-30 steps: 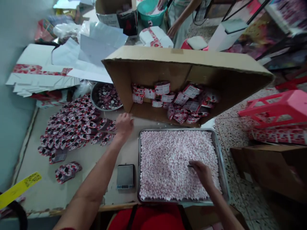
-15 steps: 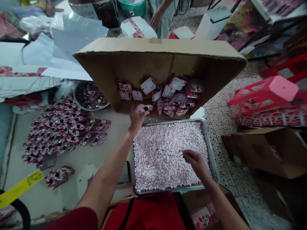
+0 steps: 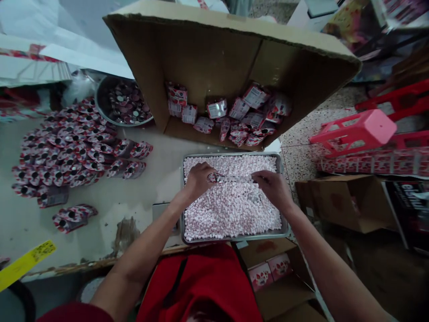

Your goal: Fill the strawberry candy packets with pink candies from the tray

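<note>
Pinching one end of a thin, long, pale strip (image 3: 235,179), your right hand (image 3: 271,188) seems to have its thumb and fingertips pressed together. Your left hand (image 3: 200,180) has curled fingers by the other end; you can't tell if they grip it. The strip is between your hands, at the top of the small, round, pinkish-white pellets (image 3: 224,210) in the grey metal tray (image 3: 234,240). It looks light and stiff, so hold it by both ends and keep it flat. The pellets look light, dry and rolly, and might chip if you squeeze hard.

Shiny red-and-white packets (image 3: 255,95) in the big brown cardboard box (image 3: 208,53) have white labels, but the print is too small to read. The yellow paper tag (image 3: 20,270) has a square black code. Big white letters on the black box (image 3: 410,203) are too tilted to read surely.
</note>
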Motion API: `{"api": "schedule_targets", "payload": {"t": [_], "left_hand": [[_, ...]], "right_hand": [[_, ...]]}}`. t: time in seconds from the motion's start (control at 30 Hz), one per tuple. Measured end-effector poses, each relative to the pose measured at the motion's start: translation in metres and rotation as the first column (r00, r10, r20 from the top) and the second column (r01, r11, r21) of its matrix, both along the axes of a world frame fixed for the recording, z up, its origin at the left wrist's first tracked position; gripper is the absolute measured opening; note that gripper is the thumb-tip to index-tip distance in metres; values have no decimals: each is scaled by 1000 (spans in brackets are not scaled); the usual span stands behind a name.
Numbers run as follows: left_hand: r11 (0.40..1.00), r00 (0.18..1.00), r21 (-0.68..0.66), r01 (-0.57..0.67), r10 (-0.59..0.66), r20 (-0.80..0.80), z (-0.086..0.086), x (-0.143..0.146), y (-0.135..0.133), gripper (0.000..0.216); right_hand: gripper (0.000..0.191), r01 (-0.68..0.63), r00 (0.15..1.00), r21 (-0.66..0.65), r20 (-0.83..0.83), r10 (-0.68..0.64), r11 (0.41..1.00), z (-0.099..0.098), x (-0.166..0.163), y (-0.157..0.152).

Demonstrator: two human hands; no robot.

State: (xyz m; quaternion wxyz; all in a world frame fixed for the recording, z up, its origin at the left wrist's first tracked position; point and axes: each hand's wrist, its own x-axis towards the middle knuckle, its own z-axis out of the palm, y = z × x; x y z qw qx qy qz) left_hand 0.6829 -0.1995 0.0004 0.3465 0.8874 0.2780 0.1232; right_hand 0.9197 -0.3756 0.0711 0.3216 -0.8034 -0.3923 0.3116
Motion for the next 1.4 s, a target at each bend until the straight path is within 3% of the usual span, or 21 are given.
{"api": "schedule_targets", "payload": {"t": [0.1,0.2,0.3,0.37,0.47,0.57,0.67,0.77,0.9,1.03,1.13,1.3,1.4], "left_hand": [[1000,1000,2,5,-5,-24,-8,1,-11,32],[1000,1000,-28,-13,13,-16,-13,3,-16,34],[993,998,-107,-47,51,27,-16,4,-17,36],[975,993,-197,-99,111,50,-17,2,-17,38],[902,969,-377,-211,245,42,-16,-5,-22,39],[848,957,-468,-248,290,20,-12,-14,-31,40],[872,943,-389,-298,333,24,-7,-24,-36,38],[901,922,-224,-372,387,25,-3,-37,-34,38],[945,946,-49,-323,321,-35,2,-48,-30,34],[959,958,-19,-284,282,-51,4,-44,-36,34],[962,961,-25,-272,270,-60,7,-39,-42,34],[958,958,-36,-283,281,-62,11,-36,-49,31],[958,958,-46,-283,280,-62,9,-35,-53,33]], "right_hand": [[26,-169,953,-40,247,173,985,25,-11,9],[27,-243,882,-115,386,269,963,48,-25,15],[28,-211,872,-104,429,235,972,60,-24,0],[29,-128,890,-100,428,159,987,53,-8,-30],[33,74,911,-118,412,-19,990,13,26,-89],[43,260,938,-116,268,-221,959,-54,37,-118],[51,282,957,-130,-27,-287,951,-108,9,-97],[51,241,934,-147,-234,-271,959,-122,-21,-68],[42,200,919,-151,-315,-239,968,-91,-14,-69],[41,190,874,-83,-439,-207,978,-53,4,-71],[40,110,900,-23,-422,-109,994,-36,3,-52],[30,-124,984,16,-124,125,992,-2,-12,-8],[23,-292,947,4,140,288,957,31,-30,13]]}}
